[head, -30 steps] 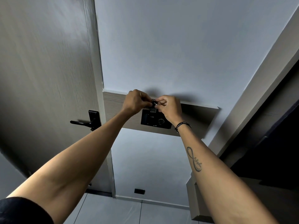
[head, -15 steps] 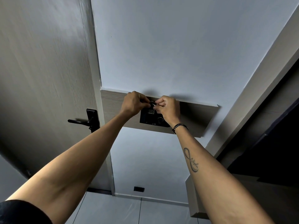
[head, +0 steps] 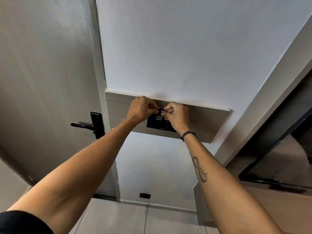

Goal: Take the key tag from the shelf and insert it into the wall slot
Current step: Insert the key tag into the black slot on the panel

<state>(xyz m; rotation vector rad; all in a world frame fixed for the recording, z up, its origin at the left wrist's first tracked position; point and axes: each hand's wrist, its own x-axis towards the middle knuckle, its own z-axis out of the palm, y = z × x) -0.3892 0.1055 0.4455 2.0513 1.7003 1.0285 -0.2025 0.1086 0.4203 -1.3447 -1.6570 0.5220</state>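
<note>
Both my hands are raised to a black wall slot unit (head: pixel 154 124) set in a wooden wall panel (head: pixel 207 122). My left hand (head: pixel 141 109) and my right hand (head: pixel 176 115) pinch a small metal key ring (head: pixel 162 110) between their fingertips, just above the unit. Below the ring hangs a dark key tag with a white label (head: pixel 159 117), lying against the top of the unit. Whether the tag sits in the slot is hidden by my fingers. A dark band circles my right wrist.
A grey door with a black lever handle (head: pixel 84 125) stands at the left. A dark-framed panel (head: pixel 278 157) and a wooden cabinet (head: pixel 270 208) are at the right. A black wall socket (head: pixel 144 195) sits low above the tiled floor.
Both hands stay together at the slot unit, holding the ring. The view has shifted slightly, so the hands and the unit sit a little higher and further left in the frame.
</note>
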